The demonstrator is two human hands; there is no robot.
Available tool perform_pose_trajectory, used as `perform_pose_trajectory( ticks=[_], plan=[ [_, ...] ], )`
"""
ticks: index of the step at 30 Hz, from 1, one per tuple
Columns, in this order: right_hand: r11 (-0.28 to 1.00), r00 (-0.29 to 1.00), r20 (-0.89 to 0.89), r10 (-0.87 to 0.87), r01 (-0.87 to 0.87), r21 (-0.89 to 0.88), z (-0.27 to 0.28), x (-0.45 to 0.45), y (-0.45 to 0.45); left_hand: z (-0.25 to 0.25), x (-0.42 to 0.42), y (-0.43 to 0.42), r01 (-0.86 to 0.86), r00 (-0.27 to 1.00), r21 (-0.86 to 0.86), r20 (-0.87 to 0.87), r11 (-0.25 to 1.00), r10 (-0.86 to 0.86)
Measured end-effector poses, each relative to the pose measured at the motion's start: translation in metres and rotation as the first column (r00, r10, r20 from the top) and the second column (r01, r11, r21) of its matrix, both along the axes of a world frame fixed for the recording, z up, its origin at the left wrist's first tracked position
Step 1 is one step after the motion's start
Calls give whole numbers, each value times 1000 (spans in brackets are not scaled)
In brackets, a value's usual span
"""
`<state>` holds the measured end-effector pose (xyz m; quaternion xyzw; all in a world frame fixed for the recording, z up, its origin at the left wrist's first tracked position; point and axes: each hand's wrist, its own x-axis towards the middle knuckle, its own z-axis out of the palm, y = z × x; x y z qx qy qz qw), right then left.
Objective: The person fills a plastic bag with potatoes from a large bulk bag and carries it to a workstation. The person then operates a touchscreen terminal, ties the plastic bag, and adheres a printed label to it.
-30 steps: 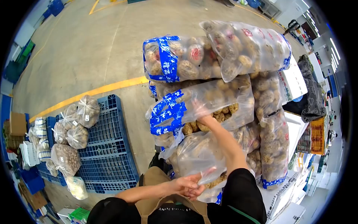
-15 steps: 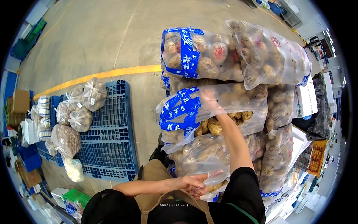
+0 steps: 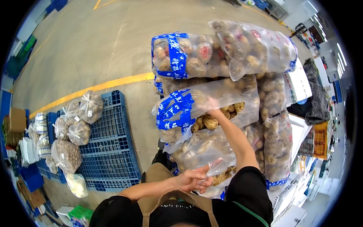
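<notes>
Potatoes lie bare in the opening of the split bag, which I take as my landmark from this end of the link. Its long axis runs crosswise in front of the body, from the blue-taped end at left to a slightly farther end at right. My right hand is the nearer one: it is in under the bag's film, its forearm crossing the opening roughly square to that axis. Through the plastic I get only a pale blur of fingers, so I cannot tell whether they are spread or closed on anything. My left hand is well apart, on the body side of the split bag, fingers partly curled against loose film of the lower bag; I cannot tell whether they pinch it.
</notes>
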<state>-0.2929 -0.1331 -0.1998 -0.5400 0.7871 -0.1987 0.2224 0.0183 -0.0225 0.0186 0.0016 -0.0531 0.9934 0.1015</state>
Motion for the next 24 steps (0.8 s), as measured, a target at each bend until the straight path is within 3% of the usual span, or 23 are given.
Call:
perform_pose_trajectory(
  ticks=[3, 4, 6, 8, 10, 12, 15, 17, 19, 21, 23, 24],
  plan=[
    [950, 925, 220, -311, 301, 78, 76, 11, 56, -3, -1, 7, -9, 1000, 16, 4, 1000, 9],
    [896, 693, 574, -437, 389, 212, 84, 5, 79, 0, -1, 6, -10, 1000, 24, 12, 1000, 10],
    [823, 533, 644, -549, 479, 306, 155, 17, 127, -3, -3, 9, -28, 1000, 19, -9, 999, 28],
    [813, 467, 703, -537, 510, 282, 184, 8, 192, 0, -5, 9, -63, 998, 36, 21, 997, 62],
    [856, 340, 853, -396, 473, 208, 227, 9, 259, -6, -9, 11, -85, 996, 67, 15, 994, 84],
    [894, 361, 866, -346, 408, 187, 268, 20, 310, -10, -17, 15, -103, 994, 85, -39, 991, 107],
    [940, 584, 747, -318, 299, 166, 277, 39, 350, -7, -32, 25, -91, 984, 80, -149, 993, 102],
    [916, 701, 590, -400, 288, 279, 249, 55, 348, -4, -35, 33, -59, 977, 45, -200, 997, 67],
    [941, 952, 177, -250, 196, 276, 245, 70, 311, -1, -35, 29, -35, 978, 26, -202, 999, 40],
    [995, 993, 82, -90, 87, 42, 215, 51, 290, -3, -31, 22, -34, 984, 14, -176, 999, 35],
    [945, 949, 249, -192, 111, 307, 264, 42, 230, -3, -30, 15, -42, 991, -30, -130, 999, 38],
    [967, 934, 354, 41, -126, 222, 248, 20, 210, -3, -30, 11, -55, 994, -29, -91, 998, 52]
  ],
)
